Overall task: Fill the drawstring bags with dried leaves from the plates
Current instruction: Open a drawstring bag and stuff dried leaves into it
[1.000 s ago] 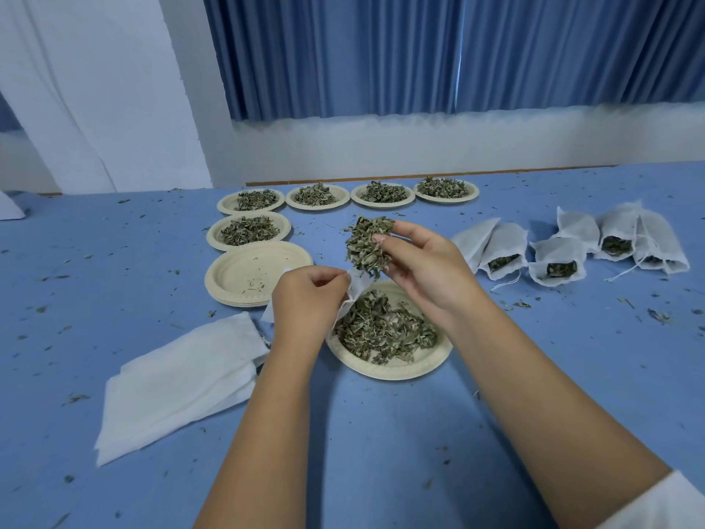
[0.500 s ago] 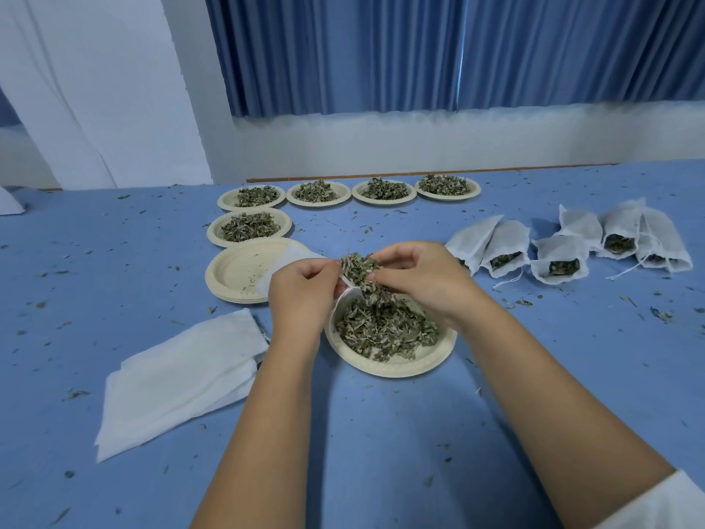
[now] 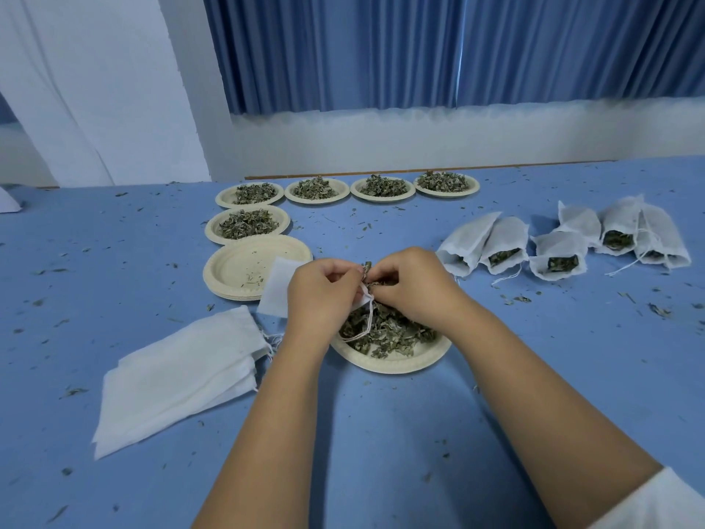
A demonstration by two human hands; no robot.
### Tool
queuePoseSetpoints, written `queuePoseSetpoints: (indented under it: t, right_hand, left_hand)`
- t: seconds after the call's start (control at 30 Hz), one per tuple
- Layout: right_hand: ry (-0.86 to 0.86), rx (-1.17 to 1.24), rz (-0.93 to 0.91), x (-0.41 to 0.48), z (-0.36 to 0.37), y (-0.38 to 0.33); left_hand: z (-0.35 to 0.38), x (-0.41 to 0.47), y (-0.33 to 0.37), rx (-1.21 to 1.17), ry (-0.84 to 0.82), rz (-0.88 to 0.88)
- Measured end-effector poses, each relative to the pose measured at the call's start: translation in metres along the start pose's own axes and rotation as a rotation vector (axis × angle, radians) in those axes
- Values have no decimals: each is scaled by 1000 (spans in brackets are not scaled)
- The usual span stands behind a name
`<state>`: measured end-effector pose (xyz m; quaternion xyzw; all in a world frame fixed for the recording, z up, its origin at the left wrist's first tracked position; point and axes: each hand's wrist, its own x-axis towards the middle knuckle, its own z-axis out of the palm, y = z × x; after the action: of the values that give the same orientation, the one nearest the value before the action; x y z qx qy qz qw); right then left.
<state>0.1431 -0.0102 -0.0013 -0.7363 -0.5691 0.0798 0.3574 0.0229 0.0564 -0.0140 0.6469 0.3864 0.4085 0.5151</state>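
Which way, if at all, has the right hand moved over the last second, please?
Yes: the right hand has dropped toward the near plate, carrying its leaves down to the bag the left hand holds.

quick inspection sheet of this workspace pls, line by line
surface: blue tabletop, flat
job's things: near cream paper plate of dried green leaves; five full plates behind; near-empty plate stack; flat white drawstring bags at left; filled bags at right
clutter: loose leaf crumbs scattered
hands: left hand grips open white bag; right hand pinches leaves at its mouth
cables: nothing seen
surroundings: blue pleated curtain, white wall
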Motion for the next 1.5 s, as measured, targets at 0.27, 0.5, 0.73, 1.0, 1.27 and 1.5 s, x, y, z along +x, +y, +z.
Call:
queuePoseSetpoints:
  t: [0.27,0.5,0.73,1.0,1.27,1.5]
  right_hand:
    - [-104,395,186,1,-12,9]
    - [-5,663,313,1,-8,15]
    - [-216,685,384,2,-3,17]
    - [-67,652,399,3,2,18]
    - [42,413,381,4,14,21]
    - [-121,600,362,2,-7,13]
  left_hand:
    - [-2,0,0,-48,29,-12]
    - [-1,1,2,-147,-33,-51]
    - [-3,0,3,-167,-70,-44]
    - [-3,-3,3,87,-69,128]
    - [2,-8,4,116,-188,122]
    - [-3,-3,-2,170,8,141]
